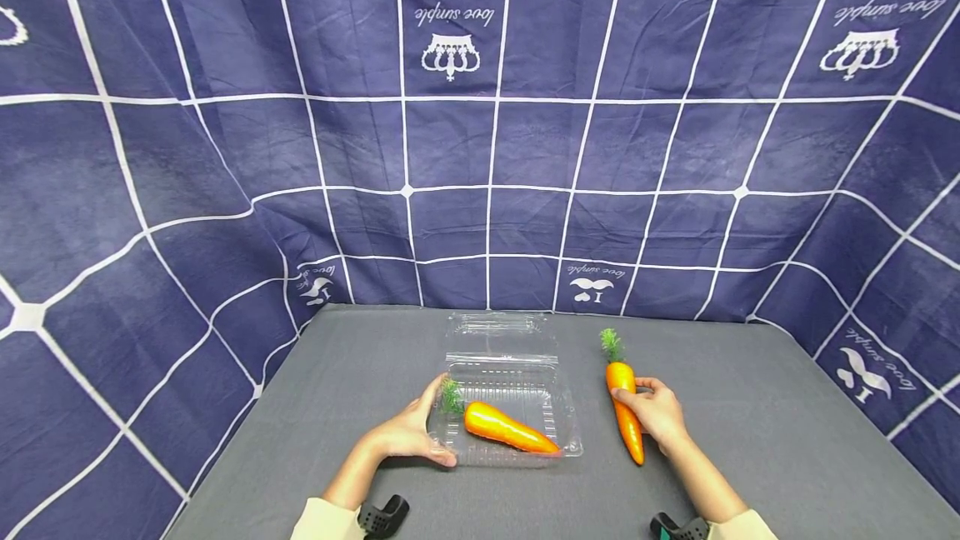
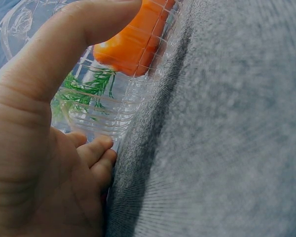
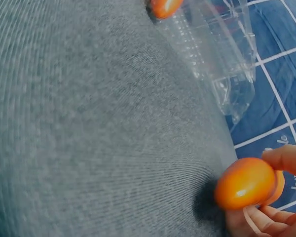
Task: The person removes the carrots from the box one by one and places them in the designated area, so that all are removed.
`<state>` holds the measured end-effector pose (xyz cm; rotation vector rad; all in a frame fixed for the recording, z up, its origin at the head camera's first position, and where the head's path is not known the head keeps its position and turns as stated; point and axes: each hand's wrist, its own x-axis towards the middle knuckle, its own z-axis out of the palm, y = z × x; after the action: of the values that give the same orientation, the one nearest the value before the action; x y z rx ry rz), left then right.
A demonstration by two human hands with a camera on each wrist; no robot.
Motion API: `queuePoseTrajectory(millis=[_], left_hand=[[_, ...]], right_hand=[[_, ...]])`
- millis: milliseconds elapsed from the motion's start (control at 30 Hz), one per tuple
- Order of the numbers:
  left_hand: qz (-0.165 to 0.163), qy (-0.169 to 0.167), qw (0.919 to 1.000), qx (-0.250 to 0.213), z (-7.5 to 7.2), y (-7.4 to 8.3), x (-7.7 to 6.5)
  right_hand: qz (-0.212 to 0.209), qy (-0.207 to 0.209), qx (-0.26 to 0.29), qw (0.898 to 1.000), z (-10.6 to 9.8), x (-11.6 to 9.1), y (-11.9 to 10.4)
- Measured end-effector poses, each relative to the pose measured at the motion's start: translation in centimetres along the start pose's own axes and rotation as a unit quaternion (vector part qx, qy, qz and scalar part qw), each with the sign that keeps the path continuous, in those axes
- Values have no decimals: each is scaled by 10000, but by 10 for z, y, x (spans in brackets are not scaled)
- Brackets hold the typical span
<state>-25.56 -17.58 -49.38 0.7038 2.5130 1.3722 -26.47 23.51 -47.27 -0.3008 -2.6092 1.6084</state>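
Observation:
A clear plastic container with its lid folded back lies on the grey surface. In it rests an orange carrot, its green tuft at the left and its tip toward the front right corner. My left hand grips the container's left side; in the left wrist view the thumb crosses its front wall and the fingers are at its end. To the right of the container, my right hand pinches a second carrot around its middle, tuft pointing away, tip toward me.
Grey cloth covers the work surface. A blue curtain with white grid lines rises behind it and along both sides. Each wrist carries a dark strap.

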Motion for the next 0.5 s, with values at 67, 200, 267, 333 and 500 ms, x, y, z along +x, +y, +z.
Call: queuePoseTrajectory(millis=[67, 200, 267, 333, 500], left_hand=[[-7, -2, 10000, -19, 0, 0, 0], [-6, -25, 10000, -48, 0, 0, 0], [-1, -46, 10000, -46, 0, -1, 0], [-4, -60, 10000, -40, 0, -1, 0], [-25, -42, 10000, -26, 0, -1, 0]], right_hand=[[-89, 59, -254, 9996, 1, 1, 1], [-372, 201, -985, 9942, 2, 2, 2], [-465, 227, -1241, 9909, 2, 2, 2], [-533, 236, -1408, 9883, 3, 2, 3], [-621, 273, -1541, 9857, 5, 2, 3]])
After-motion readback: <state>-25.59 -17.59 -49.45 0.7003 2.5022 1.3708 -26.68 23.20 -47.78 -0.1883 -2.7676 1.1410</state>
